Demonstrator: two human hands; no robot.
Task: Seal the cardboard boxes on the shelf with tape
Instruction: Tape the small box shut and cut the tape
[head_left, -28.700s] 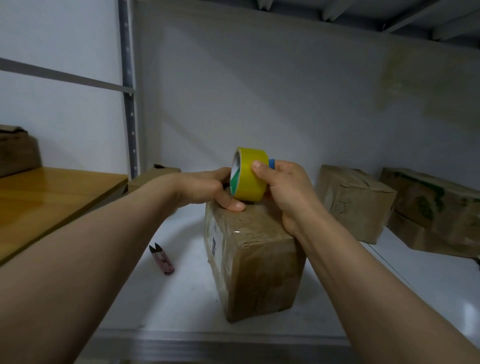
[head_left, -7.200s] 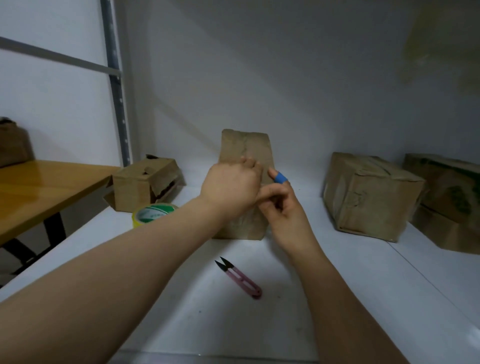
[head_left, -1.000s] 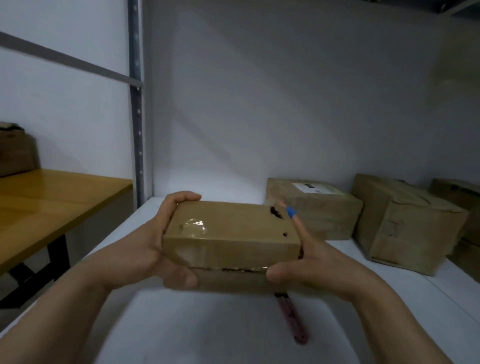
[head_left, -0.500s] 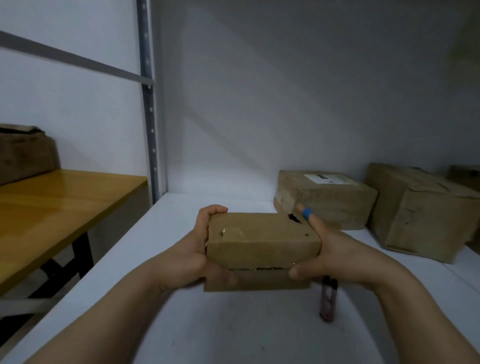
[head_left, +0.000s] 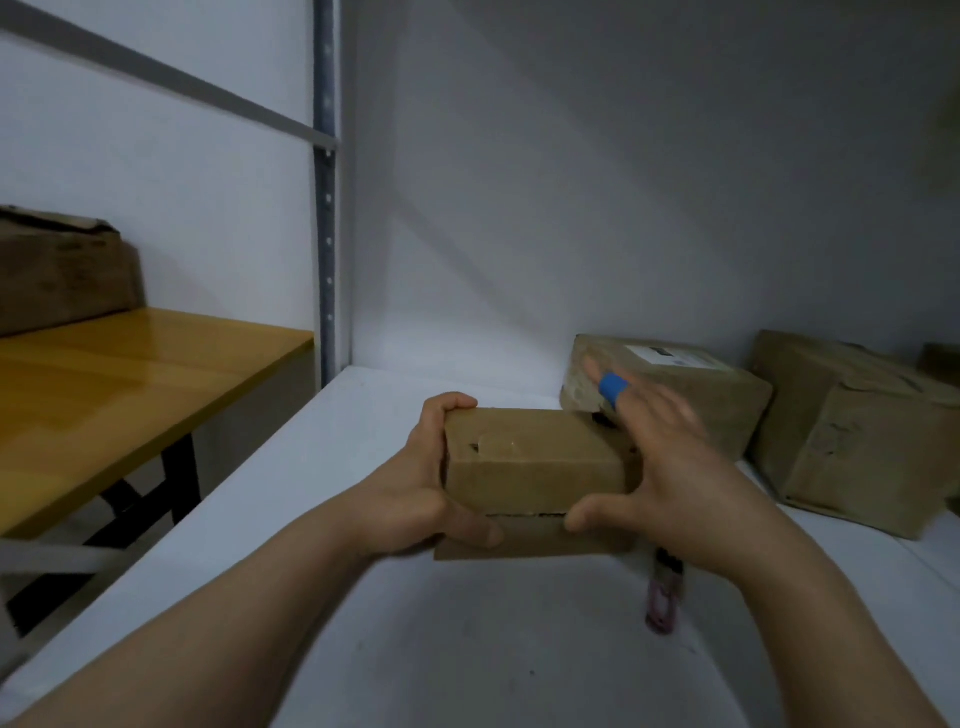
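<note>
On the white shelf, the left hand grips the left end of a small cardboard box, fingers curled over its top and thumb under its front. The right hand, which clasped the other end half a second ago, has straightened its blurred fingers, one wearing a blue band; only its thumb touches the box front. The box sits lower than before, on or just above the shelf. A dark gap along its front seam suggests it awaits tape, and no roll is in view. Pink snips lie beneath the right wrist; a labelled box stands beyond its fingertips.
</note>
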